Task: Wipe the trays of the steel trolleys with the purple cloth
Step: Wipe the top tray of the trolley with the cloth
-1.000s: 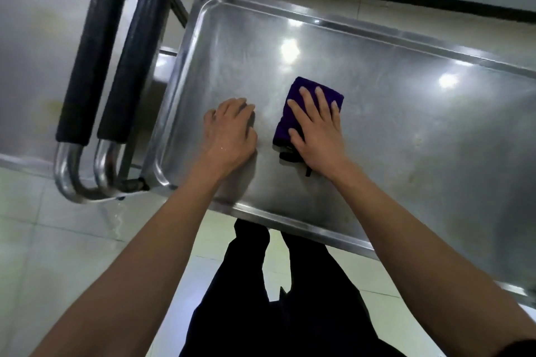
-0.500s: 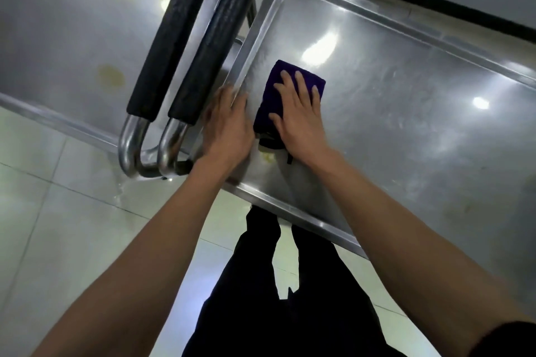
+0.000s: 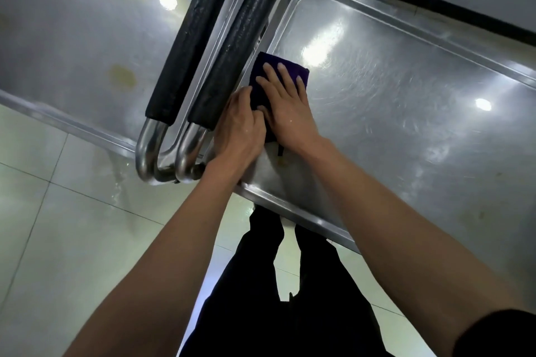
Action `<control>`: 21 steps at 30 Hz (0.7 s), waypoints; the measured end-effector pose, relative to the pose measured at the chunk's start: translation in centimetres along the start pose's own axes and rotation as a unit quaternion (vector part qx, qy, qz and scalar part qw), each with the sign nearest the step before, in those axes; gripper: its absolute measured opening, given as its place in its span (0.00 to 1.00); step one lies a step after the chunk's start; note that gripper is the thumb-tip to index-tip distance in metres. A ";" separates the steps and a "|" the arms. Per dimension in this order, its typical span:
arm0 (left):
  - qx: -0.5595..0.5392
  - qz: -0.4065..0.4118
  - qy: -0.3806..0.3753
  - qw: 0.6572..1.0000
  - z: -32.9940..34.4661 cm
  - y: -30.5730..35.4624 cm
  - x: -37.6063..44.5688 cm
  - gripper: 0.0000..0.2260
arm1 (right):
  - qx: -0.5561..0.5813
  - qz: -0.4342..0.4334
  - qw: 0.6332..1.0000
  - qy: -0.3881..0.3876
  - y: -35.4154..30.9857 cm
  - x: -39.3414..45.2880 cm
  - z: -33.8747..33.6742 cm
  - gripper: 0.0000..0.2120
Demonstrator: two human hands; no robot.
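The left steel tray [image 3: 72, 46] occupies the upper left of the view; its surface carries yellowish stains. Tiled floor [image 3: 58, 226] lies below it. Two black-padded trolley handles [image 3: 214, 38] run side by side between the two trays, ending in bent steel tubes at the near end.

The left hand [image 3: 239, 130] lies at the near-left corner of the right steel tray [image 3: 420, 101], just beside the nearer padded handle. Its fingers are bent downward against the left edge of the purple cloth [image 3: 261, 72]; whether they grip the cloth cannot be determined.

The purple cloth lies folded and flat on the right tray, against the tray's left rim. The right hand [image 3: 287, 107] rests palm down on top of it, fingers extended and slightly spread, pressing the cloth to the steel. The two hands touch.

The right tray surface shows faint circular streaks and light reflections. The person's dark trousers [image 3: 275, 298] appear below the tray's near rim.
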State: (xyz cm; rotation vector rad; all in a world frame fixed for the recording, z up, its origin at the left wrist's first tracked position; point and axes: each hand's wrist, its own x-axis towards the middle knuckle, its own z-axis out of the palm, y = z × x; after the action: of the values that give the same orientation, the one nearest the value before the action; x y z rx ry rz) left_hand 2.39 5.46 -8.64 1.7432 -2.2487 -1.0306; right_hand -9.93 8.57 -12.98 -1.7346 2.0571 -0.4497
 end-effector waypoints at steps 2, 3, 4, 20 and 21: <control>0.002 0.011 0.000 1.000 0.0 -0.1 0.0 0.23 | 0.002 0.000 1.000 0.006 0.3 -0.7 -0.2 0.26; 0.009 0.024 0.000 1.000 0.0 -0.1 0.0 0.22 | 0.001 0.003 1.000 0.008 0.5 -1.2 -0.2 0.26; 0.026 0.042 0.001 0.999 0.0 -0.1 -0.1 0.21 | -0.001 0.007 1.000 0.009 0.8 -1.8 -0.3 0.27; 0.236 0.220 -0.088 0.942 9.0 8.8 -5.6 0.17 | -0.005 0.132 0.991 0.011 11.0 -17.1 -5.5 0.29; 0.240 0.226 -0.089 0.940 9.7 9.5 -6.1 0.16 | -0.007 0.141 0.990 0.013 11.8 -18.3 -5.9 0.29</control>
State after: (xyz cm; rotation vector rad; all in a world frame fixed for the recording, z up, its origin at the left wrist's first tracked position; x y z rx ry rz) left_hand -7.98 16.22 -8.75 1.1763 -3.0138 -0.5919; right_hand -20.35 28.55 -11.85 -1.4205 2.2827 -0.3722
